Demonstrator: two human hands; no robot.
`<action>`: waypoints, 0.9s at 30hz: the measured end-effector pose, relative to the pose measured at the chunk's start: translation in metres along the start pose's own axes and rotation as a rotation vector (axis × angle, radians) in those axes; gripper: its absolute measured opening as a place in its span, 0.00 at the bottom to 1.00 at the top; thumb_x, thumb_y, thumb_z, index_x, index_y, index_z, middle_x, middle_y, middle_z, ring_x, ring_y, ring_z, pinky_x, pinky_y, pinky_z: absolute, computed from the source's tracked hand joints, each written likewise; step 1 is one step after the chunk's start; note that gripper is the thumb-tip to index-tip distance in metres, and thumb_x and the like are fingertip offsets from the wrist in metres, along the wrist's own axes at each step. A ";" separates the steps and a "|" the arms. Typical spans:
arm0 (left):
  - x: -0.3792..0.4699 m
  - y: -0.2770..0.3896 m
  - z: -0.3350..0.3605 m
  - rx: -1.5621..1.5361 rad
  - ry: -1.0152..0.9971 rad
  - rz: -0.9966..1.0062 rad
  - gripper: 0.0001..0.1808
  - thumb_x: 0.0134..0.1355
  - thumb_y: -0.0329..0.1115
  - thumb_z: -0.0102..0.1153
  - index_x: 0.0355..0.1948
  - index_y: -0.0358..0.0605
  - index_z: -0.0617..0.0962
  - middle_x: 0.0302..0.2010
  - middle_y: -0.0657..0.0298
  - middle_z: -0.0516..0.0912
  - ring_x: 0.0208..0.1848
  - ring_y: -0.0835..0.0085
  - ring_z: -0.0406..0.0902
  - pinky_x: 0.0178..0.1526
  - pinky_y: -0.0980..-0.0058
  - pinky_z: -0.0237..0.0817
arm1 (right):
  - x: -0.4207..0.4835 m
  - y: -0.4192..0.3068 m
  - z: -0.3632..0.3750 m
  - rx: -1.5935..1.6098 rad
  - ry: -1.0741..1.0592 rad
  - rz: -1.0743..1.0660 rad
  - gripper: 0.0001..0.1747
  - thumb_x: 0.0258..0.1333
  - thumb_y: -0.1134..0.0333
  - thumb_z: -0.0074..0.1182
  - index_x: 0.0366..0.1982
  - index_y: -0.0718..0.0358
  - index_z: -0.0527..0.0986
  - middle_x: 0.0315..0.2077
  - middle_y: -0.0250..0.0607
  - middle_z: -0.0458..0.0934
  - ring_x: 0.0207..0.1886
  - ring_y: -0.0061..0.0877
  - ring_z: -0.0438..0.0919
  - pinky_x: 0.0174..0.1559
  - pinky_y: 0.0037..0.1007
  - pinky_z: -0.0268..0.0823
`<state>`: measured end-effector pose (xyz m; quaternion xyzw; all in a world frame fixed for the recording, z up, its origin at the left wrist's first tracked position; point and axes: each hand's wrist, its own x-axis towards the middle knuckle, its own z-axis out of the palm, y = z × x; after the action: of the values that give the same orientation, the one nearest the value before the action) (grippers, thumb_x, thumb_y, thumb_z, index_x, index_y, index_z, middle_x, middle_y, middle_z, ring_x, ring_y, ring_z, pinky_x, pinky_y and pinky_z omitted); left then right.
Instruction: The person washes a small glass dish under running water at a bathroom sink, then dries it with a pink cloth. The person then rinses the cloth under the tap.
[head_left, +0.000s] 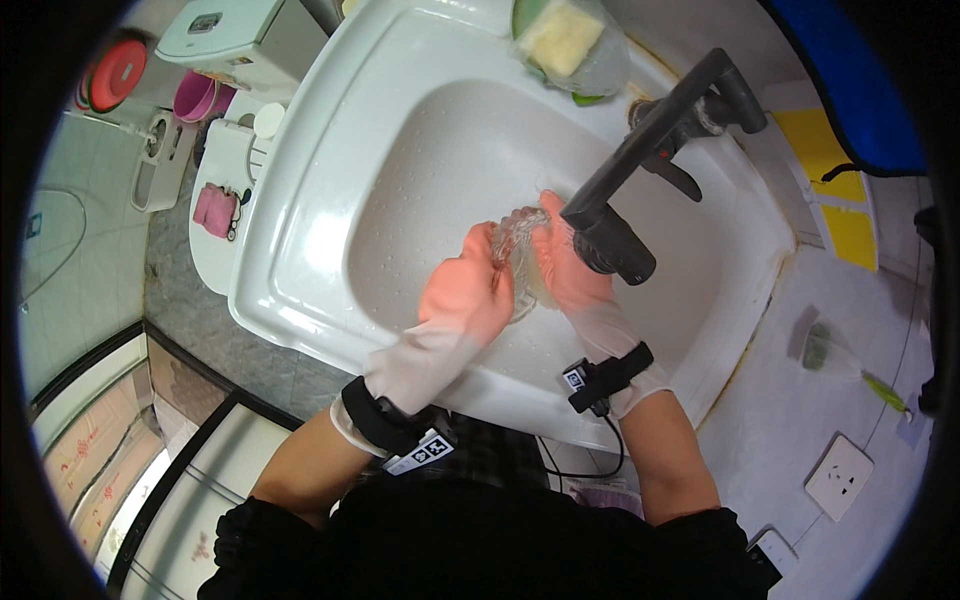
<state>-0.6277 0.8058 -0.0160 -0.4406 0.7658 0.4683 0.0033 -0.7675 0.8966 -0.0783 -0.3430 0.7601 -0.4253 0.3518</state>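
Both hands wear pink-and-white rubber gloves with black straps at the wrists, and they are over the white ceramic washbasin (300, 225). My left hand (471, 281) grips the left side of a clear, ribbed vessel (517, 234), which looks like glass. On the vessel's right side, the fingers of my right hand (564, 259) are pressed against it. Something pale shows between the vessel and the right palm; I cannot tell what it is. A dark tap (637, 157) reaches over the basin, its spout end partly covering the right glove.
On the basin's back ledge lies a clear bag with a pale yellow block (564, 36). A toilet (217, 142) stands left of the basin, with a pink cloth (216, 210) on its lid. A wall socket (840, 477) is at right. A black cable (600, 472) hangs by the right wrist.
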 end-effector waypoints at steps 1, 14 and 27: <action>0.000 0.001 0.001 0.000 -0.014 -0.019 0.23 0.60 0.32 0.52 0.56 0.45 0.65 0.33 0.54 0.84 0.34 0.52 0.81 0.37 0.62 0.71 | -0.001 0.006 0.006 0.048 0.096 -0.083 0.18 0.62 0.77 0.42 0.54 0.68 0.67 0.44 0.44 0.74 0.45 0.23 0.72 0.46 0.26 0.65; 0.009 0.004 -0.007 -0.058 -0.108 -0.034 0.22 0.60 0.33 0.53 0.56 0.44 0.67 0.34 0.55 0.85 0.33 0.56 0.83 0.38 0.65 0.72 | 0.009 -0.007 -0.013 -0.273 -0.064 -0.385 0.21 0.65 0.69 0.46 0.58 0.67 0.64 0.56 0.51 0.69 0.53 0.33 0.72 0.56 0.30 0.64; 0.004 -0.002 -0.004 -0.223 0.036 -0.106 0.20 0.65 0.31 0.47 0.57 0.41 0.64 0.42 0.57 0.84 0.36 0.71 0.83 0.38 0.73 0.73 | -0.048 -0.014 0.010 0.311 0.177 0.396 0.19 0.58 0.67 0.56 0.50 0.64 0.69 0.46 0.41 0.73 0.47 0.26 0.71 0.50 0.28 0.63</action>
<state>-0.6273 0.7995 -0.0170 -0.4864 0.6845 0.5419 -0.0350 -0.7310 0.9264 -0.0580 -0.0909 0.7657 -0.4883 0.4086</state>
